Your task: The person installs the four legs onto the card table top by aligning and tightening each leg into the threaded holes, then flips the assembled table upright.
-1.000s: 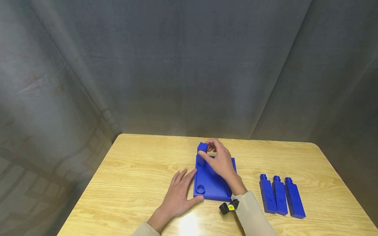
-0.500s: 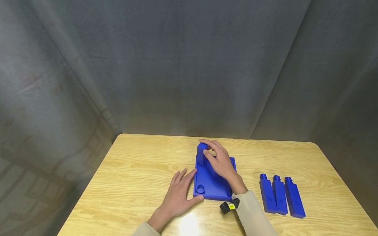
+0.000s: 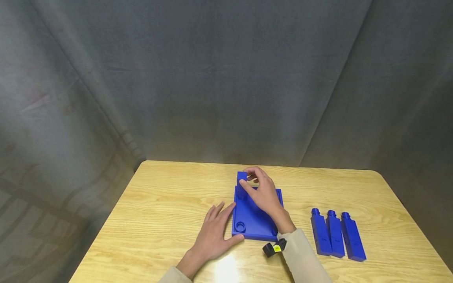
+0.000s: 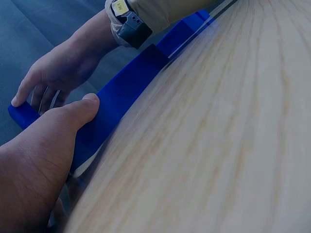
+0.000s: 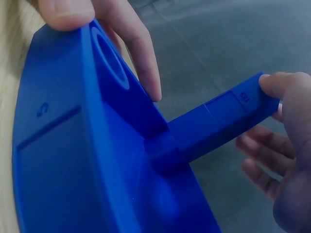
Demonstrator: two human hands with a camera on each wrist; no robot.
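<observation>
My right hand (image 3: 262, 193) pinches the blue leg (image 3: 240, 190) standing at the far left corner of the tray (image 3: 254, 222), my left hand (image 3: 213, 237) spreads wide at its near left corner — the leg looks light, hard and slippery, best held near its top.

The tray (image 3: 256, 226), standing post (image 3: 241, 190) and three lying posts (image 3: 335, 236) are all done in pretty much the same blue, tabletop (image 3: 159, 204) is streaked with yellowish wood grain, black wrist camera (image 3: 269, 250) is marked with a yellow label (image 3: 277, 248)
</observation>
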